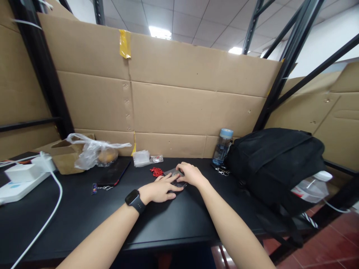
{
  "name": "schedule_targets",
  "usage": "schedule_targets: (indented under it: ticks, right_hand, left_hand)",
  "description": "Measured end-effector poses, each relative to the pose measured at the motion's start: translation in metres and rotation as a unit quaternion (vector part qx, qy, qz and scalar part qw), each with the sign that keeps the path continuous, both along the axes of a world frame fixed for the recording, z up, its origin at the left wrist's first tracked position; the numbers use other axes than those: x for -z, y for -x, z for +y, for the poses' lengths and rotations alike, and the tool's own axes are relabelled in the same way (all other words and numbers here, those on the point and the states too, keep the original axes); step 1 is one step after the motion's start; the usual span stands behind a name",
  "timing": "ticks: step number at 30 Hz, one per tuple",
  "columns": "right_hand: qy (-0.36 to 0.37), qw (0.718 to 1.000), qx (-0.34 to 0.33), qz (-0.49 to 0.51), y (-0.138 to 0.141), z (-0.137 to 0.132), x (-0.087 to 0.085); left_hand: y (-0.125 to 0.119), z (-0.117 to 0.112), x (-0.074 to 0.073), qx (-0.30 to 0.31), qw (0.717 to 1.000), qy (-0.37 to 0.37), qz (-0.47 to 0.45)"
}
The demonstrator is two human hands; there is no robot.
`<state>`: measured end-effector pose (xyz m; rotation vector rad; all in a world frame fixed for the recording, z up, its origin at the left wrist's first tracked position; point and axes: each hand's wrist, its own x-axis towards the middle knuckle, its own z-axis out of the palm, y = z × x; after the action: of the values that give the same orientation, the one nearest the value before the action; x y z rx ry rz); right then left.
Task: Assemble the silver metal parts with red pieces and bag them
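Note:
Fingers spread, my left hand (159, 190) lies flat over a thin, dark, see-through item (181, 184) on the desk. My right hand (192, 175) curls its fingers down onto the far right edge of the same item. The hands cover most of it, so I cannot tell its kind. Just beyond my left fingertips is a bundle of red cord (156, 172). A dark smartwatch (135, 200) is on my left wrist.
On the black desk (168, 228), a black backpack (277, 168) and a water bottle (222, 147) stand right. Leftward are a dark tablet-like slab (113, 175), a plastic bag (98, 153), a paper bag (66, 158) and a power strip (26, 183). White packets (141, 158) lie behind.

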<state>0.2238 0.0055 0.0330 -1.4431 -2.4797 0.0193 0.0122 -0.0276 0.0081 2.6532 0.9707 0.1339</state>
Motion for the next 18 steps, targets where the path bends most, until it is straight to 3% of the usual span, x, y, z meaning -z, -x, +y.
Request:
schedule_targets:
  ticks: [6,10,12,14,18]
  right_hand:
    - [-0.056,0.998,0.020,-0.013,0.013,-0.001,0.005]
    - [0.021,0.995,-0.069,0.069,-0.004,0.006,-0.002]
    - [0.059,0.983,-0.121,0.127,-0.018,0.009,-0.007]
    - [0.055,0.978,-0.122,0.160,-0.030,0.013,-0.009]
    - [0.066,0.981,-0.124,0.133,-0.033,0.018,-0.004]
  left_hand:
    - [0.004,-0.001,-0.010,0.000,1.000,-0.007,-0.015]
    - [0.012,-0.001,-0.019,0.002,0.995,-0.055,-0.084]
    - [0.014,-0.001,-0.020,-0.028,0.989,-0.087,-0.119]
    - [0.012,0.001,-0.017,-0.078,0.980,-0.128,-0.133]
    - [0.004,0.007,-0.008,-0.133,0.964,-0.186,-0.136]
